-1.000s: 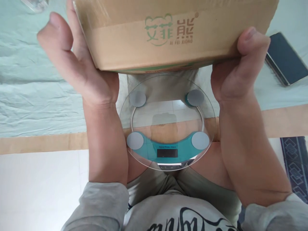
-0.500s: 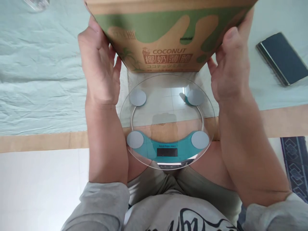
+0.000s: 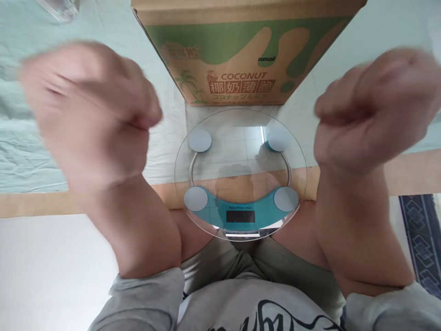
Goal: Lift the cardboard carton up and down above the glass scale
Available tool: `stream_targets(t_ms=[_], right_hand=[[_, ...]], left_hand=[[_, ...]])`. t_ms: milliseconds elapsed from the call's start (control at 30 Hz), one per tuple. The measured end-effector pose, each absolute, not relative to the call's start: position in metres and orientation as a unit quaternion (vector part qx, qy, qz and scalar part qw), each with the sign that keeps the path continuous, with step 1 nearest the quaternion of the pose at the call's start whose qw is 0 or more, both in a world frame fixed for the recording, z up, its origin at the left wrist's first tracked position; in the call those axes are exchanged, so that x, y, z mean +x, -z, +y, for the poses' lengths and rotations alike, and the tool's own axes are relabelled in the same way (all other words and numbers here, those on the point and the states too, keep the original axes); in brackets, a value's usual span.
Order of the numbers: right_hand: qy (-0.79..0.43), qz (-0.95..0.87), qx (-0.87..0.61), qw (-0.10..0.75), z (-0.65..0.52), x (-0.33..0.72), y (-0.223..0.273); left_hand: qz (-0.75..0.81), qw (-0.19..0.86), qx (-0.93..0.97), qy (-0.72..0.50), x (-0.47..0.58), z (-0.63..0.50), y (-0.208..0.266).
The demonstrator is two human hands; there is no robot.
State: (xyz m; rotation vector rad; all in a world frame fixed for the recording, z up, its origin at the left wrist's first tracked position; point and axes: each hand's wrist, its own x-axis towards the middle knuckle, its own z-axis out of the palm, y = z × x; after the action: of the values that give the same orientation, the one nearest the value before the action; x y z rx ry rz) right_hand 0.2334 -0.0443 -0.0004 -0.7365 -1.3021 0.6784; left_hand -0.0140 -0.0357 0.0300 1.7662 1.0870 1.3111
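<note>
A cardboard box (image 3: pixel 241 59) with green print and the word COCONUT stands just beyond a round glass bathroom scale (image 3: pixel 237 161). Four pale pads and a teal band with a dark display show on the scale. My left hand (image 3: pixel 93 105) is raised to the left of the box, curled into a fist and blurred by motion. To the right of the box, my right hand (image 3: pixel 372 105) is also a raised fist. Neither hand touches the box or the scale, and nothing shows in either of them.
A pale green cloth (image 3: pixel 165 138) lies under the box, with a tan strip (image 3: pixel 34 204) along its near edge. A clear plastic item (image 3: pixel 62 9) sits at the top left. At the right lies a dark patterned mat (image 3: pixel 422 239). My legs are below the scale.
Both hands have let go of the box sides, moved apart and closed into fists. The box stays behind the scale. The dark phone-like item at the right is now hidden by my right hand.
</note>
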Motion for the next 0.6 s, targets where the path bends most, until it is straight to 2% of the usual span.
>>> stream_targets(t_ms=[133,200,333,600], right_hand=[[-0.549,-0.663,-0.208,0.465,-0.076,0.212,-0.007],[-0.617,-0.649,-0.153,0.418,-0.082,0.204,-0.006],[-0.664,-0.600,-0.120,0.430,-0.080,0.198,-0.002],[-0.657,-0.594,-0.116,0.449,-0.074,0.195,0.002]], left_hand=[[0.260,0.537,0.781,-0.188,0.022,-0.053,-0.040],[0.253,0.574,0.768,-0.128,0.033,-0.053,-0.039],[0.263,0.597,0.744,-0.143,0.038,-0.051,-0.036],[0.287,0.576,0.754,-0.132,0.037,-0.047,-0.035]])
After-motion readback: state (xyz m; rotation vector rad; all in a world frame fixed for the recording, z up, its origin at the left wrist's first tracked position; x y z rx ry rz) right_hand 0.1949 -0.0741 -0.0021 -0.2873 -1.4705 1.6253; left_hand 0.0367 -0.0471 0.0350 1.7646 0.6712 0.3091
